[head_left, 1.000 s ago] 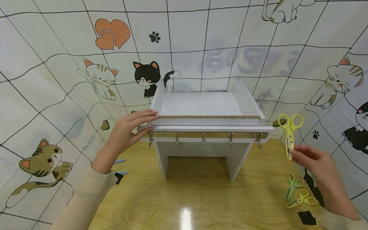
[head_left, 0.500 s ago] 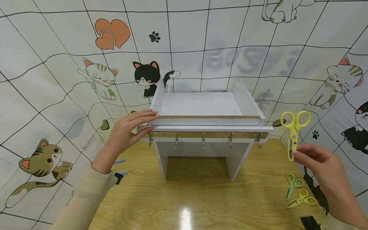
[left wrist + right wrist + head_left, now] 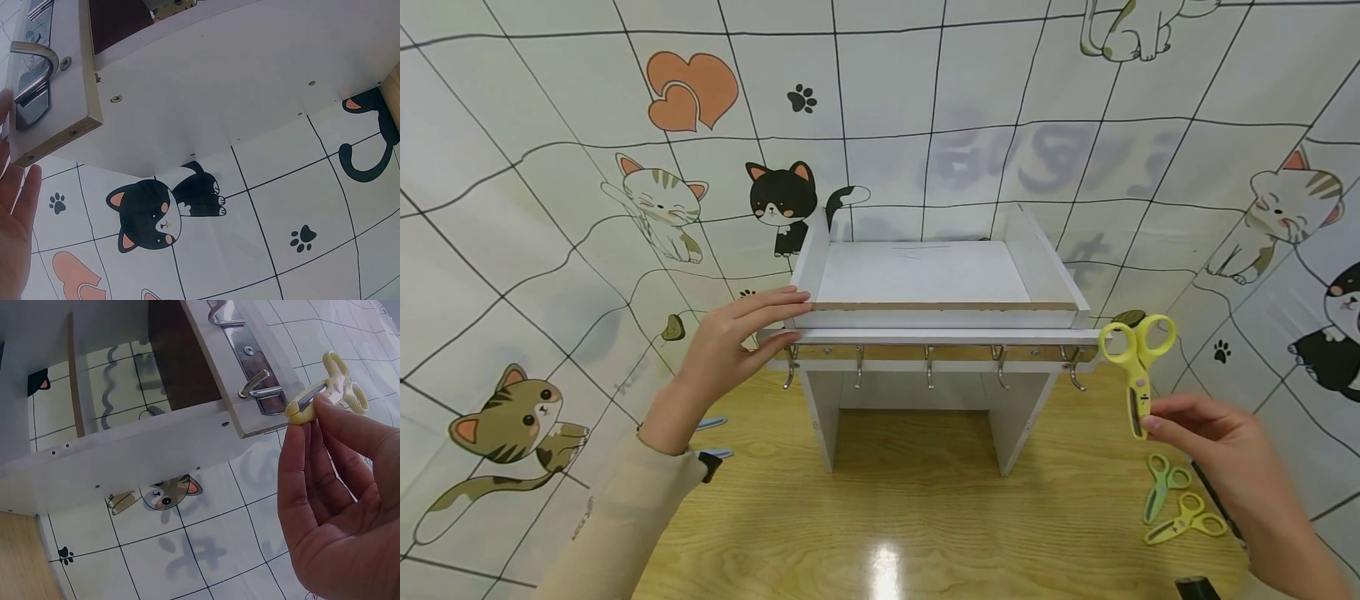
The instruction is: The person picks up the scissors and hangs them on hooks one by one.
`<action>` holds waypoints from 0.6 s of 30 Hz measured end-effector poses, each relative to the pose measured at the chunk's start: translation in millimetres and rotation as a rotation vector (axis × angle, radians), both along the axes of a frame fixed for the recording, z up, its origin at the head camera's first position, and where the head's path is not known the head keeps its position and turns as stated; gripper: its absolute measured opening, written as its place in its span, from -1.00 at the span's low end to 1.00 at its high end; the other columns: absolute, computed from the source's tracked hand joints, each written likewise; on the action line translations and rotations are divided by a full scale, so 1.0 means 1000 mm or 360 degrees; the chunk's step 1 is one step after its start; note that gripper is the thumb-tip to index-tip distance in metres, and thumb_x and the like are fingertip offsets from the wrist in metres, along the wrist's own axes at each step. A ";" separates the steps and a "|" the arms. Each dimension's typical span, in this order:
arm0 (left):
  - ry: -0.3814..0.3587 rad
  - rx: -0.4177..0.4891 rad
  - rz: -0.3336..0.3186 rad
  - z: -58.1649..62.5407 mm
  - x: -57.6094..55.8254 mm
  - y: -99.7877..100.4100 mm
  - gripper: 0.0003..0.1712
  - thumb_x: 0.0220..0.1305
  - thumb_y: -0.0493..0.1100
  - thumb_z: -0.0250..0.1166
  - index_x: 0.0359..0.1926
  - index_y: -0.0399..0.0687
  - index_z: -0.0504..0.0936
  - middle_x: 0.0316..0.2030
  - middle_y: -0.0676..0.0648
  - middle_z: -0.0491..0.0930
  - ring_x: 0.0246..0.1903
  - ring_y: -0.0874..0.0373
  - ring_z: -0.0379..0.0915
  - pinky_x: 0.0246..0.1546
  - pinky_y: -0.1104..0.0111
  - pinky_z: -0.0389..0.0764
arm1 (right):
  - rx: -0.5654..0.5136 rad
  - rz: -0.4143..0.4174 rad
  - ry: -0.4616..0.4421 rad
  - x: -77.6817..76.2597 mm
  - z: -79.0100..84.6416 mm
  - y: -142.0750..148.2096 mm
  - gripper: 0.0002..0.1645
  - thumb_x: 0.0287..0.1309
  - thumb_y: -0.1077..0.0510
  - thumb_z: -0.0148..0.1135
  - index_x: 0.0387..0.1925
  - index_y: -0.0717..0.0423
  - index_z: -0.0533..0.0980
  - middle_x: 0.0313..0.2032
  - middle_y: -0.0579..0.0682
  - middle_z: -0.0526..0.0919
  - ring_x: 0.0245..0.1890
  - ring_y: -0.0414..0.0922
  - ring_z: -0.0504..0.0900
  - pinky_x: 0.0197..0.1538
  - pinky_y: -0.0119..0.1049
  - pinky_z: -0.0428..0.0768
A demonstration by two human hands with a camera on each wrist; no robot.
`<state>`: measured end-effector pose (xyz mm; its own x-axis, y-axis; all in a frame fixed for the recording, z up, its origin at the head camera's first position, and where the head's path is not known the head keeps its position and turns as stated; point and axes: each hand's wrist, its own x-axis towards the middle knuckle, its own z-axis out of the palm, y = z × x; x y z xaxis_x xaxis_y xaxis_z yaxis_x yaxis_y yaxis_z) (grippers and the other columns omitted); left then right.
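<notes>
My left hand (image 3: 733, 333) rests at the left front corner of a white shelf unit (image 3: 917, 319), its fingers fairly straight against the raised rim and the thumb at the front ledge. In the left wrist view, fingers of the left hand (image 3: 15, 215) show beside the end of the hook board. My right hand (image 3: 1225, 467) pinches yellow scissors (image 3: 1138, 362) at the blade end between thumb and fingers, handles up. The scissors are close to the rightmost metal hook (image 3: 1073, 367). In the right wrist view, the scissors (image 3: 337, 384) overlap the board's end.
Green scissors (image 3: 1161, 487) and another yellow pair (image 3: 1187, 521) lie on the wooden table (image 3: 925, 517) at the right. Light blue handles (image 3: 715, 452) show beside the left forearm. Several hooks line the shelf's front. A cat-print sheet (image 3: 895, 100) hangs behind and at both sides.
The right hand first raised the yellow scissors slightly to the right, then brought them left and a little lower, towards the rightmost hook. The left hand has stayed at the shelf corner.
</notes>
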<state>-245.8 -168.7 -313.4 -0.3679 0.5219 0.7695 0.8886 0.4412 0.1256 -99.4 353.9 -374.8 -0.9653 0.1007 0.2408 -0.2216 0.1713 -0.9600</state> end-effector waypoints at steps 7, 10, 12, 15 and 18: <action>-0.0017 -0.0034 0.0039 0.000 0.001 -0.002 -0.43 0.03 -0.35 0.53 0.13 -0.04 0.69 0.11 -0.07 0.69 0.20 0.06 0.57 0.28 0.66 0.38 | -0.0090 0.0119 0.0003 0.001 -0.012 -0.003 -0.66 0.21 0.53 0.18 -0.20 0.11 0.70 -0.33 -0.24 0.77 -0.38 -0.35 0.68 -0.34 -0.53 0.62; -0.0022 -0.0008 0.0028 -0.001 0.001 -0.001 -0.41 0.00 -0.39 0.53 0.12 -0.04 0.69 0.09 -0.08 0.69 0.19 0.07 0.58 0.27 0.67 0.38 | -0.0109 0.0151 0.0016 0.000 -0.018 -0.004 -0.63 0.21 0.55 0.17 -0.21 0.10 0.71 -0.31 -0.26 0.77 -0.36 -0.37 0.67 -0.32 -0.55 0.60; -0.0010 0.0005 0.0019 -0.001 0.000 0.000 -0.39 -0.03 -0.42 0.53 0.11 -0.05 0.70 0.08 -0.09 0.70 0.18 0.06 0.59 0.27 0.68 0.38 | -0.0112 0.0188 0.0014 0.000 -0.021 -0.006 -0.63 0.21 0.56 0.15 -0.20 0.13 0.71 -0.30 -0.25 0.77 -0.34 -0.36 0.67 -0.28 -0.56 0.61; -0.0004 0.0013 0.0012 -0.001 0.000 0.000 -0.38 -0.05 -0.43 0.53 0.11 -0.05 0.70 0.07 -0.10 0.70 0.17 0.06 0.59 0.27 0.68 0.38 | -0.0076 0.0225 -0.0002 0.000 -0.025 -0.007 -0.65 0.23 0.55 0.14 -0.19 0.15 0.70 -0.30 -0.26 0.77 -0.31 -0.37 0.67 -0.24 -0.55 0.60; -0.0003 0.0009 0.0014 -0.001 0.001 0.000 -0.39 -0.05 -0.43 0.53 0.11 -0.05 0.70 0.07 -0.10 0.70 0.17 0.05 0.59 0.27 0.67 0.38 | -0.0029 0.0265 0.0018 0.000 -0.029 -0.008 -0.66 0.23 0.55 0.13 -0.17 0.17 0.70 -0.29 -0.26 0.77 -0.30 -0.37 0.67 -0.22 -0.55 0.60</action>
<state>-245.3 -168.9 -314.0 -0.3743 0.5142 0.7717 0.8843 0.4485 0.1300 -99.7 346.0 -403.3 -0.9662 -0.0561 0.2516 -0.2565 0.1138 -0.9598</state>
